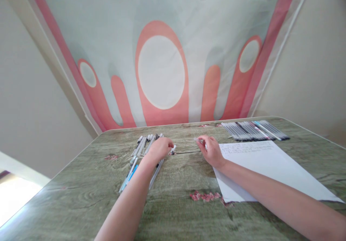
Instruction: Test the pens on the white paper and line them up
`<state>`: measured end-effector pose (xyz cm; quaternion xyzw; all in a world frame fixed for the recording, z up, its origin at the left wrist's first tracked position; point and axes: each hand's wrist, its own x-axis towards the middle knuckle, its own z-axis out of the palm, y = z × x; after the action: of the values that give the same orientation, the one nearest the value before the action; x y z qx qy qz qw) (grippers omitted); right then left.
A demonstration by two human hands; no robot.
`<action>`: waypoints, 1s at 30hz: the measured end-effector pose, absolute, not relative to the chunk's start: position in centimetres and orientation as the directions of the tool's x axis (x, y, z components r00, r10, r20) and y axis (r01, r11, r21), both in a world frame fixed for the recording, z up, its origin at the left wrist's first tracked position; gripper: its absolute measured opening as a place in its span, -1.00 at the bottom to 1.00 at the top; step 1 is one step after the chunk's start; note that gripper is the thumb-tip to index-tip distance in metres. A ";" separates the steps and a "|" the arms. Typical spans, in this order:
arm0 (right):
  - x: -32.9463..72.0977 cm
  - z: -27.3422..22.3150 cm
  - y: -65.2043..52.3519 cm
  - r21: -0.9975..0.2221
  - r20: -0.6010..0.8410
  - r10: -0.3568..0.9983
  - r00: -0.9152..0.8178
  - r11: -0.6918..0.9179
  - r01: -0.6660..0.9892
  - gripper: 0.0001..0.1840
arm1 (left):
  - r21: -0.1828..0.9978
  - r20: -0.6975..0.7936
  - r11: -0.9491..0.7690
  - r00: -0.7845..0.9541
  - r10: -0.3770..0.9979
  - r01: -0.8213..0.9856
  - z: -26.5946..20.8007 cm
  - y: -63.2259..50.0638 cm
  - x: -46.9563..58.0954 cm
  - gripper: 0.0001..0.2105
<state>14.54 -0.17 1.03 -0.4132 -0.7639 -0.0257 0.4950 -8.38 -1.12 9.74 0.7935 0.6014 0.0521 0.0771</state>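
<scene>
Head view: the right hand (210,151), right of centre in the frame, has its thumb and fingers pinched closely together on what looks like a pale pen (196,139), whose tip pokes out to the left. The left hand (161,148), just left of centre, is curled palm down, its fingertips at a small white piece (173,148) with a dark end (whether they have hold of it, I cannot tell). Around and beneath that hand and its forearm lies a loose pile of pens (140,146), with a bright blue pen (132,172) on the forearm's left and a long, clear one on its right. The right wrist and forearm cross a white sheet of paper (270,163), lower right, which bears lines of writing along its top edge. Above the sheet, at the right of the frame, a row of pens (244,131) lies side by side. All this rests on a wood-patterned table (81,187) with pink printed flowers; behind it, a coral-and-grey backdrop (162,3) fills the upper middle.
</scene>
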 end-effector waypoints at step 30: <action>14.5 0.7 -0.1 -0.368 0.772 0.603 -0.200 0.681 0.634 -0.84 | 0.318 0.076 -0.561 0.569 0.819 0.765 7.2 -0.5 -7.7 -0.86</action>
<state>14.54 -0.07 0.73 -0.3994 -0.7744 -0.0154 0.4905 -7.72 -0.48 7.16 0.8767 0.4515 0.1081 0.1255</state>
